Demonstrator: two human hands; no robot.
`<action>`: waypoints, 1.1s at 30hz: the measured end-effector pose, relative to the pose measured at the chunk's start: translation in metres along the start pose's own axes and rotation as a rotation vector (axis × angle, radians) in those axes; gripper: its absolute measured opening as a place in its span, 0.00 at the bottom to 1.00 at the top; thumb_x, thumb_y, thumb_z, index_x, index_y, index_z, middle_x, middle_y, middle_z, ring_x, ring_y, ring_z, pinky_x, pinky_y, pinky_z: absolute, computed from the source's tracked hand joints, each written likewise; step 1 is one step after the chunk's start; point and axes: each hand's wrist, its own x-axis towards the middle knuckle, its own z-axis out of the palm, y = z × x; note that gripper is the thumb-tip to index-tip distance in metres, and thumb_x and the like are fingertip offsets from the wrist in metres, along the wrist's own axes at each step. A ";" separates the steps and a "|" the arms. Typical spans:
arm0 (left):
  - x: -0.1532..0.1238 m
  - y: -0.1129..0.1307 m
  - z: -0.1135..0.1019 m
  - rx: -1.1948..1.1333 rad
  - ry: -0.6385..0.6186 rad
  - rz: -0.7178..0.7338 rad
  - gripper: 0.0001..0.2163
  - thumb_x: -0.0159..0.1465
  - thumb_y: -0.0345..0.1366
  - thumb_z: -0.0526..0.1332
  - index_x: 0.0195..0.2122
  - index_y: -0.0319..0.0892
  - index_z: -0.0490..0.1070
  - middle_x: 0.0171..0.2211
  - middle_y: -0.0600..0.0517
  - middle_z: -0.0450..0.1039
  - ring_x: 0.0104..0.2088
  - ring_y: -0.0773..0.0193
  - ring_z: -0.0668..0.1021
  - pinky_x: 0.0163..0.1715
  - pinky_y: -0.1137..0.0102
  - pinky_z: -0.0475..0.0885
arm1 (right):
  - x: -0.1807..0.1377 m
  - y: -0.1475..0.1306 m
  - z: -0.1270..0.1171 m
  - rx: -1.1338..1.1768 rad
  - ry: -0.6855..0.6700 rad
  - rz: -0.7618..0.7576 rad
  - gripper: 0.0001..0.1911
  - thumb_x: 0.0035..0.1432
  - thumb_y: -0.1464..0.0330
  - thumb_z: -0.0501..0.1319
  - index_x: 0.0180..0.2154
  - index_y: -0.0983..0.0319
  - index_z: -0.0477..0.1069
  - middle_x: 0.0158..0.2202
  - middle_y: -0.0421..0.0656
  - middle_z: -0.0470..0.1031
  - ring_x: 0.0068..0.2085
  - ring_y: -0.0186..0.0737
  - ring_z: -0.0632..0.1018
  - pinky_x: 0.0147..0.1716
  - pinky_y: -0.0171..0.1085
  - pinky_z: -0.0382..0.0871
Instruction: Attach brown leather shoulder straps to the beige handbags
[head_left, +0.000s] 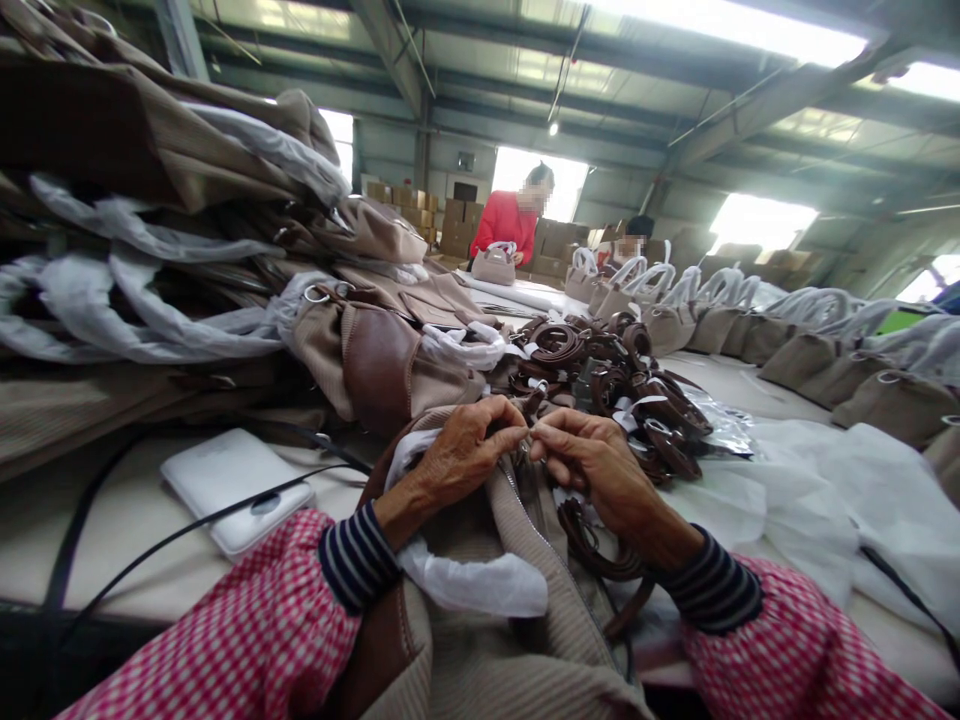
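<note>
A taupe ribbed handbag (pixel 487 665) with brown leather trim lies in front of me, its zip (pixel 534 520) running up toward my fingers. A handle wrapped in white paper (pixel 480 585) curves across it. At the bag's far end my left hand (pixel 469 445) pinches with thumb and forefinger. My right hand (pixel 600 470) is closed in a pinch against it, the fingertips of both nearly touching. Whatever they hold near the zip's end is too small to make out. A coiled brown strap (pixel 600 545) lies beneath my right wrist.
Stacked bags (pixel 247 190) rise at the left, near a white power bank (pixel 232 480) with a black cable. Beyond my hands lies a heap of rolled brown straps (pixel 622 370). White wrapping (pixel 817 490) and a row of bags (pixel 802 360) are at right. A co-worker in red (pixel 499 225) stands behind.
</note>
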 end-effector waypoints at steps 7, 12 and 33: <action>0.000 -0.001 0.001 0.020 0.005 0.001 0.06 0.69 0.36 0.62 0.35 0.42 0.73 0.34 0.54 0.76 0.35 0.62 0.76 0.39 0.67 0.67 | -0.002 -0.002 0.004 -0.080 0.002 -0.012 0.16 0.57 0.57 0.72 0.30 0.63 0.76 0.22 0.38 0.75 0.18 0.25 0.62 0.17 0.29 0.47; -0.001 -0.002 0.004 0.133 0.017 0.031 0.05 0.69 0.33 0.61 0.35 0.42 0.72 0.34 0.52 0.76 0.37 0.61 0.76 0.40 0.66 0.67 | -0.005 -0.002 0.011 -0.203 0.079 -0.106 0.15 0.58 0.58 0.69 0.28 0.63 0.75 0.23 0.39 0.76 0.18 0.27 0.63 0.18 0.32 0.51; -0.016 0.062 -0.020 0.631 -0.433 0.431 0.19 0.70 0.24 0.58 0.58 0.49 0.73 0.58 0.50 0.77 0.60 0.56 0.75 0.63 0.59 0.67 | -0.055 -0.028 -0.084 -0.680 -0.123 -0.307 0.13 0.64 0.57 0.68 0.44 0.59 0.82 0.45 0.44 0.80 0.44 0.43 0.77 0.43 0.39 0.70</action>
